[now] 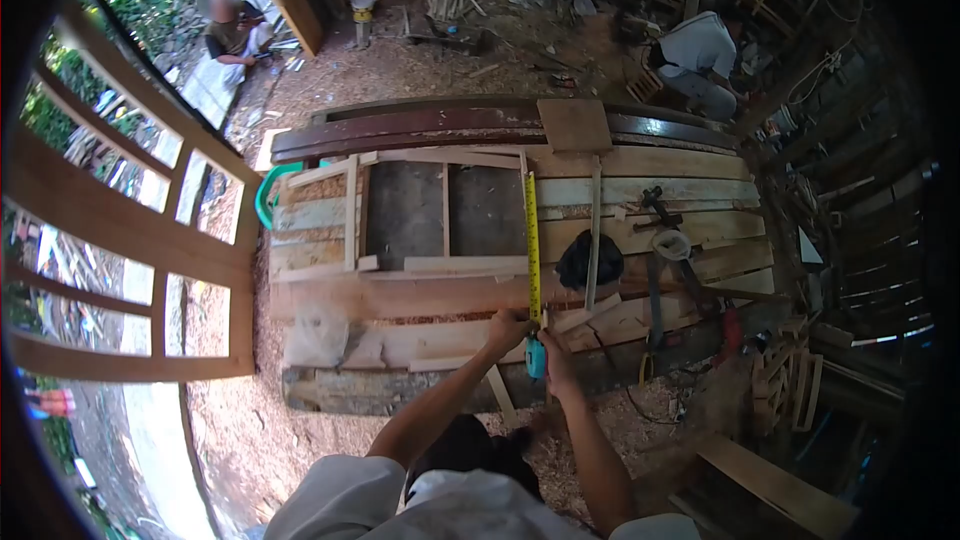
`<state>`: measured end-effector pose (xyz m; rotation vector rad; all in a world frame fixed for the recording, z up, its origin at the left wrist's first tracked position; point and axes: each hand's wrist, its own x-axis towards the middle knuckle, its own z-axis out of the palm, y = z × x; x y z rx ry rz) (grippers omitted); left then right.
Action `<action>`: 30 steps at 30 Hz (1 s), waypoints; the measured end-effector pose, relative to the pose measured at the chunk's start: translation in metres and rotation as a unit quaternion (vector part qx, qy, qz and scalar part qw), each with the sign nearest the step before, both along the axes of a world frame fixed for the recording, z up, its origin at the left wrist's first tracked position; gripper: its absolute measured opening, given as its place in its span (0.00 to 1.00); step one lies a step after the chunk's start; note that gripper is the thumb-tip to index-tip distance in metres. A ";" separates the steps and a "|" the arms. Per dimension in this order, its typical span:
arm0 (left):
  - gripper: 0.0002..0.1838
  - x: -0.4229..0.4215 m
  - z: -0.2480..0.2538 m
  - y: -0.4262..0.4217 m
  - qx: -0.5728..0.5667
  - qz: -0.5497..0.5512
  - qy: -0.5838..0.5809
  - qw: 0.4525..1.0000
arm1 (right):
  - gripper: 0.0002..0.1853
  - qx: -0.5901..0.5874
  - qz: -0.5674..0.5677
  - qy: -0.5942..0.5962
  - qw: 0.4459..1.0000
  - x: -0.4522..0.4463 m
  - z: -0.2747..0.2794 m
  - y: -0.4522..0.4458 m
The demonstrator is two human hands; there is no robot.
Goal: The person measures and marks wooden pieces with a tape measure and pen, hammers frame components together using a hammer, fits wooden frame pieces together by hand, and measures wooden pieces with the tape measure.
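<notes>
A yellow tape measure blade (533,240) runs out across the plank table, along the right end of a wooden frame (446,210) with dark panels. My left hand (508,332) is closed at the near end of the blade. Just to its right, my right hand (560,362) is wrapped round the teal tape case (537,358). A loose wooden strip (594,240) lies right of the blade, beside a black bag (588,260). What else the fingers touch is too small to tell.
On the table's right lie a clamp (658,208), a roll of tape (671,244) and a red tool (731,335). A clear plastic bag (318,332) lies left. Two people (235,35) (697,60) are beyond the table. A slatted wooden frame (130,250) stands left.
</notes>
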<state>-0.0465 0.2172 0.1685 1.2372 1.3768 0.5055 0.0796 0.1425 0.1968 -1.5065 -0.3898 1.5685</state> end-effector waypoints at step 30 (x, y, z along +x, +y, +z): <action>0.12 0.028 -0.172 0.224 0.039 -0.054 -0.039 0.997 | 0.19 -0.061 -0.151 -0.221 0.962 0.015 -0.157 0.172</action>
